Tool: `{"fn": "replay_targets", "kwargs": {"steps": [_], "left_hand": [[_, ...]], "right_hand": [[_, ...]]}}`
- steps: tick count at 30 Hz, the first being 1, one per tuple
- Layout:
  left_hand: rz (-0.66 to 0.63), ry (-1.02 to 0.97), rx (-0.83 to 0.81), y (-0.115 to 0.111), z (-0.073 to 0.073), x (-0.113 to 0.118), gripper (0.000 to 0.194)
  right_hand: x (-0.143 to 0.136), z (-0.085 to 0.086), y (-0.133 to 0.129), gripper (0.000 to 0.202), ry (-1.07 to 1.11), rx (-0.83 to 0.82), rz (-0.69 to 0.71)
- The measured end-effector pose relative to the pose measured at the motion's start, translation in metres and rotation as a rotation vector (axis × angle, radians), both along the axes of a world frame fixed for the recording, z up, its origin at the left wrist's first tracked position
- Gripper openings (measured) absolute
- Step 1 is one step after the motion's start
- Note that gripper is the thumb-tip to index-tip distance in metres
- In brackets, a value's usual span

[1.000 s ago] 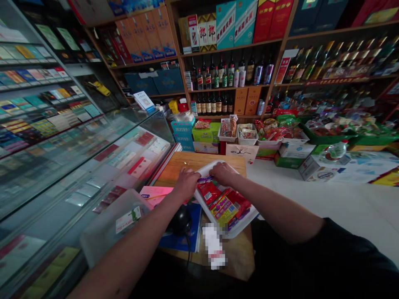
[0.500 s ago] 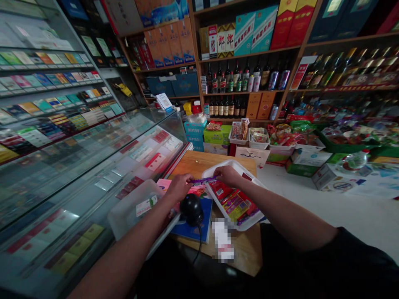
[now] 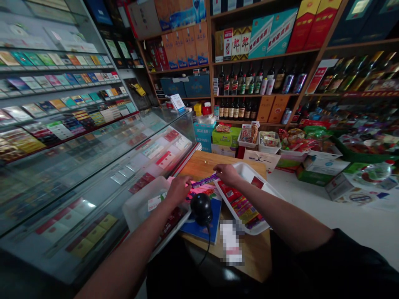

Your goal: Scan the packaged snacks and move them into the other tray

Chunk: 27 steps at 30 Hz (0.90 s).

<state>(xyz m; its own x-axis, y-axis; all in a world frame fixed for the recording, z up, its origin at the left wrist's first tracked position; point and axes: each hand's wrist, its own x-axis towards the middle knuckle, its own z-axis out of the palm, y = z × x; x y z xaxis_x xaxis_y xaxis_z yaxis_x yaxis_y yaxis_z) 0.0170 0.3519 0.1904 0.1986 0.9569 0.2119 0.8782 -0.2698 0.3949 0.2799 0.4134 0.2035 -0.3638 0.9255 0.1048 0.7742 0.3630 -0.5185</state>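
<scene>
A thin purple packet (image 3: 205,180) is stretched between my two hands above the wooden table. Its left end is pinched by my left hand (image 3: 178,190), its right end by my right hand (image 3: 227,174). Beneath my right forearm lies a white tray (image 3: 262,229) with red and yellow-purple packets (image 3: 246,207). Under my left forearm is a translucent bin (image 3: 137,206) holding a white-green card and dark red packs. A black round device (image 3: 201,205) with a cable stands on a blue book (image 3: 215,222), just below the purple packet; pink sheets lie behind it.
The wooden table (image 3: 199,160) carries a blurred white item (image 3: 231,243) near its front edge. A glass display counter (image 3: 124,166) runs along the left. Beyond are shelves of bottles and boxes (image 3: 262,37), with snack baskets (image 3: 269,141) on the floor side.
The view has turned slightly left, so everything sits further right. Both hands still grip the purple packet, which now slants more, its right end raised; more of it shows between them.
</scene>
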Motion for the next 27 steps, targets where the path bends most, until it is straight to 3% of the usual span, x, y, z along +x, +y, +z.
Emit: {"fn": "replay_targets", "kwargs": {"steps": [13,19,27], "left_hand": [[0.037,0.121,-0.034,-0.004,-0.021,-0.011,0.031],[0.064,0.164,-0.047,-0.006,-0.031,-0.010,0.046],[0.059,0.144,-0.001,-0.014,-0.026,-0.016,0.048]], "right_hand": [[-0.016,-0.024,0.008,0.036,-0.057,-0.055,-0.036],[-0.020,-0.030,0.008,0.037,-0.071,-0.067,-0.050],[-0.025,-0.027,0.006,0.040,-0.056,-0.023,-0.010]]}}
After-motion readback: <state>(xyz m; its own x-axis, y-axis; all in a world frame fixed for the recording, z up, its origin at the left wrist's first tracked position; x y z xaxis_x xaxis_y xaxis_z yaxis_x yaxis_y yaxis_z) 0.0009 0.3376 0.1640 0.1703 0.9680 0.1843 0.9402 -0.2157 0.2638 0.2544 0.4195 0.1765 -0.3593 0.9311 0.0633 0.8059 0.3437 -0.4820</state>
